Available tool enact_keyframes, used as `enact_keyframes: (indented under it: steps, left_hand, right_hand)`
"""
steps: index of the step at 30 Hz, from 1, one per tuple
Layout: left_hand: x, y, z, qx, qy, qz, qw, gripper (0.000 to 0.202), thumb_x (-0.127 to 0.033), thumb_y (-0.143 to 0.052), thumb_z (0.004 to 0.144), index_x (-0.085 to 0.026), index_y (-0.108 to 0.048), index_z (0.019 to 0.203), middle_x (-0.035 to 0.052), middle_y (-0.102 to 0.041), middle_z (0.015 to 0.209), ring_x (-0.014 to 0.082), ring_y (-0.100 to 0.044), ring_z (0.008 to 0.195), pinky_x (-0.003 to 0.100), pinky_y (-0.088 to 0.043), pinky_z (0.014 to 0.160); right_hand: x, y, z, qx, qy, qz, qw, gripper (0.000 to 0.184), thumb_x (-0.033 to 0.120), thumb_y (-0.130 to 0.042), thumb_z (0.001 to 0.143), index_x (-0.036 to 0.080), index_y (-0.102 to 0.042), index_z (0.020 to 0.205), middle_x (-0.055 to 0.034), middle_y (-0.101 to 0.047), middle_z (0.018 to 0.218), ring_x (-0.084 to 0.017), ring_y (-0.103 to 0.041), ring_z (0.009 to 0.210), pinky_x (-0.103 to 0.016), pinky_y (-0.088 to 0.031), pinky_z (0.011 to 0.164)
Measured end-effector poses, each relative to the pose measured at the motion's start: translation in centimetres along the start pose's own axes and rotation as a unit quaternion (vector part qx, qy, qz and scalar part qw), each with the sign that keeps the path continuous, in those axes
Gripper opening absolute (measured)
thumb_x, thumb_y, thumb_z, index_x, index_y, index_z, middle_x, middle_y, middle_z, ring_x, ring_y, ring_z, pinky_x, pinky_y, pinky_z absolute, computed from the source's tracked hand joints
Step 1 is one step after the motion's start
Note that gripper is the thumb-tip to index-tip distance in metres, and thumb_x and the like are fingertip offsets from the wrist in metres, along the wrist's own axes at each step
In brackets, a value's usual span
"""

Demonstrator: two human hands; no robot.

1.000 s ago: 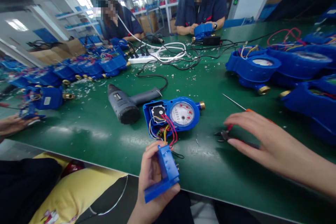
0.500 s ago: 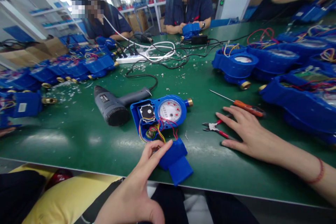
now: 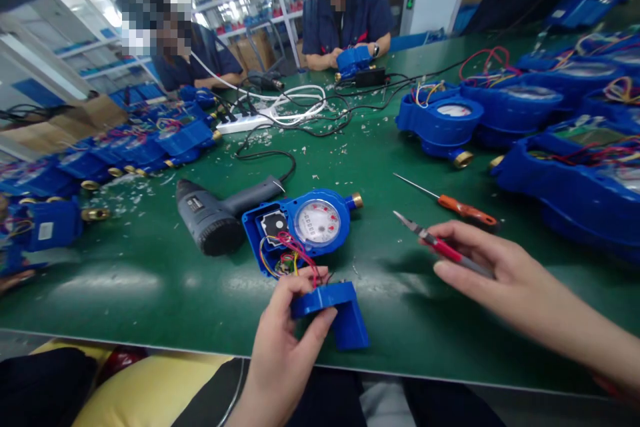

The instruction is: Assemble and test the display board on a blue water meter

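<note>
A blue water meter lies open on the green table, its dial up and coloured wires spilling from its left compartment. My left hand grips the loose blue cover just in front of the meter, near the table's front edge. My right hand is closed on red-handled cutters, lifted off the table with the tips pointing left. An orange-handled screwdriver lies just beyond that hand.
A grey heat gun lies left of the meter, its cord running back to a white power strip. Rows of blue meters crowd the right and left sides. Three people sit across and at the far right. Another person's hand shows at the left edge.
My right hand has picked the cutters up off the table. My left hand, open half a second ago, has closed on the blue cover again.
</note>
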State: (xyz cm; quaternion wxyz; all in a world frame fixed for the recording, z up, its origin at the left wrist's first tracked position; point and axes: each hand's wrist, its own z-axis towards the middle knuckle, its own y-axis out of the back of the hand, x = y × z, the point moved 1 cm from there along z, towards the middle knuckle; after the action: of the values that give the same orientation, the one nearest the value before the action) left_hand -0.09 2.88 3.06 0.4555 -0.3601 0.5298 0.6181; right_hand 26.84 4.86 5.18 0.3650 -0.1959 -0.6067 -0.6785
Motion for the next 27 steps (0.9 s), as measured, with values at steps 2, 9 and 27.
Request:
enact_keyframes:
  steps: [2,9,27]
  left_hand:
    - [0.2,-1.0,0.1,-0.057,0.014,-0.109,0.992,0.025,-0.013,-0.067,0.08,-0.023,-0.044,0.084,0.0042,-0.07,0.11,0.0188,-0.069,0.101,0.032,-0.056,0.087]
    - [0.3,-3.3,0.5,-0.143,-0.006,-0.168,0.975,0.03,-0.008,-0.068,0.078,-0.022,-0.042,0.078,0.0043,-0.075,0.106,0.02,-0.069,0.104,0.031,-0.058,0.086]
    - [2.9,-2.8,-0.7,-0.162,0.038,-0.092,0.982,0.034,-0.011,-0.068,0.078,-0.029,-0.073,0.106,0.0002,-0.073,0.112,0.0193,-0.068,0.105,0.031,-0.049,0.101]
  right_hand:
    - [1.8,-0.7,-0.6,-0.01,-0.001,0.031,0.999,0.024,0.034,-0.056,0.084,0.025,-0.058,0.106,-0.004,-0.069,0.09,-0.02,-0.067,0.073,-0.026,-0.053,0.054]
    - [4.8,-4.3,-3.1,-0.034,0.114,-0.037,0.992,0.049,0.006,-0.049,0.076,0.024,-0.05,0.121,-0.0047,-0.061,0.105,-0.017,-0.059,0.095,-0.028,-0.052,0.082]
    - [6.0,-5.5,-3.3,-0.058,0.164,-0.161,0.972,0.046,0.011,-0.047,0.082,0.018,-0.059,0.125,-0.0108,-0.064,0.099,-0.025,-0.056,0.087,-0.041,-0.055,0.069]
